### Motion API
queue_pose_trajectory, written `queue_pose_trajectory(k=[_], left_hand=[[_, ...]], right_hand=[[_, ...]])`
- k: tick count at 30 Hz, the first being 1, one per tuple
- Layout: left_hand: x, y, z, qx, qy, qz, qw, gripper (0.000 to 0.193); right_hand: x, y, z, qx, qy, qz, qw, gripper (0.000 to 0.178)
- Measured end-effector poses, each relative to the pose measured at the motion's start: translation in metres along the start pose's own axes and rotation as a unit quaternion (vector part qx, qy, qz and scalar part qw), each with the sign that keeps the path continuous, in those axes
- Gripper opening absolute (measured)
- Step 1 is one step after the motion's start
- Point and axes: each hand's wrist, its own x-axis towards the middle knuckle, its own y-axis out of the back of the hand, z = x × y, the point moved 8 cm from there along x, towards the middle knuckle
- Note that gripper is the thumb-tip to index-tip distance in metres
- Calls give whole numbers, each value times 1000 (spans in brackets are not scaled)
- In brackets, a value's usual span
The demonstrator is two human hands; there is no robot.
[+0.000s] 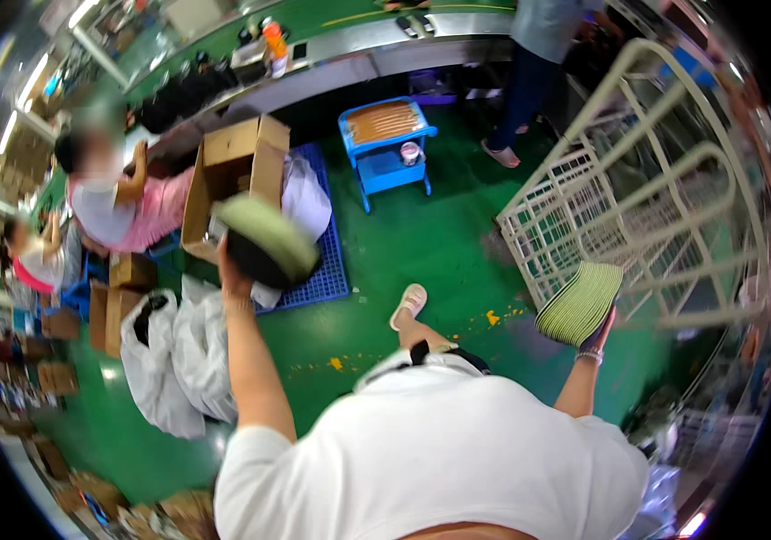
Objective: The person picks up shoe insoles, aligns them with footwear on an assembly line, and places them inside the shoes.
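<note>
My left hand (234,275) is raised beside the open cardboard box (267,171), closed on a stack of insoles (270,236). That stack is green along its edge and black on its face, and motion smears it. On the right, my right hand (605,331) grips a second stack of insoles (581,304), whose thin green and dark layers show as stripes. This stack is in front of the white wire cage cart (565,200). Most of the fingers of both hands are hidden behind the stacks.
A blue plastic pallet (333,261) lies beside the box. Ahead stands a blue stool-like stand (390,171). White sacks (189,360) slump at the left. A seated co-worker (111,198) is beyond them; another person (529,72) stands at the long workbench (358,67).
</note>
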Motion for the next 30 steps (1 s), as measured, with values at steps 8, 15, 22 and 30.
queue_pose_trajectory(k=[8,15,22,30], left_hand=[[174,-76,-86,-38,119,-30,992,41],[246,-61,-148,-121,72,85,986,47],[369,-30,-147,-99,28,160,982,51],[468,-60,-99,-45,-69,226,971,54]], right_hand=[[219,-134,38,-109,-105,-157,976,47],[326,-279,82,-92,-249,-131,955,47],[504,-392,78,-70,-265,-93,957,44],[720,-622,23,-253,-277,-253,892,45]])
